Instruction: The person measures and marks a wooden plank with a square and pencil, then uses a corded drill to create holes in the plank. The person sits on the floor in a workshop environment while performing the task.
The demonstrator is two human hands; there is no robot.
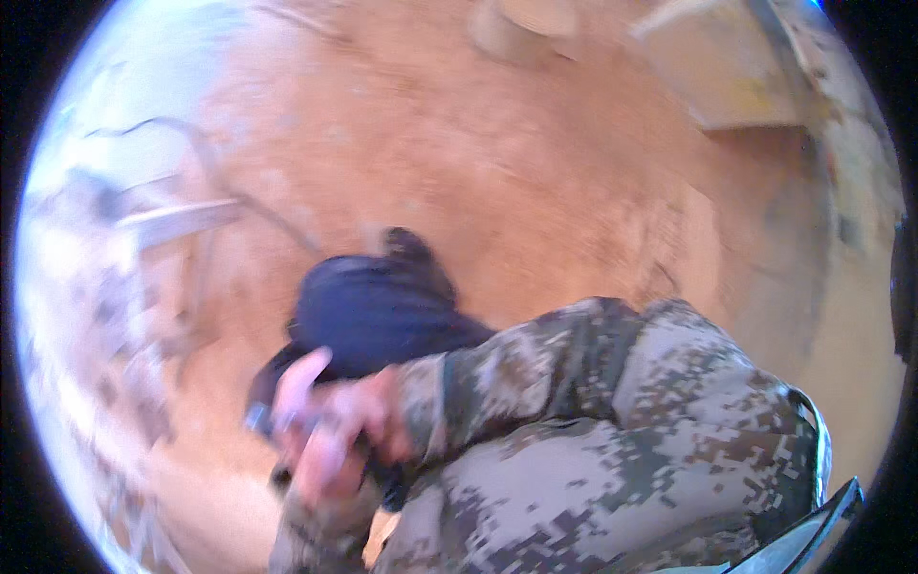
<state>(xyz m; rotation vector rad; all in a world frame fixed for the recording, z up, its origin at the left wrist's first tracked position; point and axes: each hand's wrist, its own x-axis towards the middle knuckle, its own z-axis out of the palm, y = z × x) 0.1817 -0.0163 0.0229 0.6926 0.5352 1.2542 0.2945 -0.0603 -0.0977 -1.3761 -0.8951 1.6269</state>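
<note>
My right hand (pixel 366 405) reaches in from the right in a camouflage sleeve (pixel 502 380). Below it, my left hand (pixel 326 459) comes up from the bottom edge in a matching cuff (pixel 323 527). Both hands meet and overlap in front of my body, with fingers bent. Strong blur hides what, if anything, lies between the fingers. A small shiny spot (pixel 257 416) shows just left of the hands; its kind is unclear. Beyond them is a dark blue trouser leg (pixel 373 308) with a dark shoe (pixel 409 244).
Reddish-brown ground (pixel 430 165) stretches ahead. A round pale container (pixel 527 29) stands at the top, and a pale board or box (pixel 731 79) at upper right. On the left, a cable (pixel 265 212) runs near a light-coloured bar (pixel 179 219) among blurred clutter.
</note>
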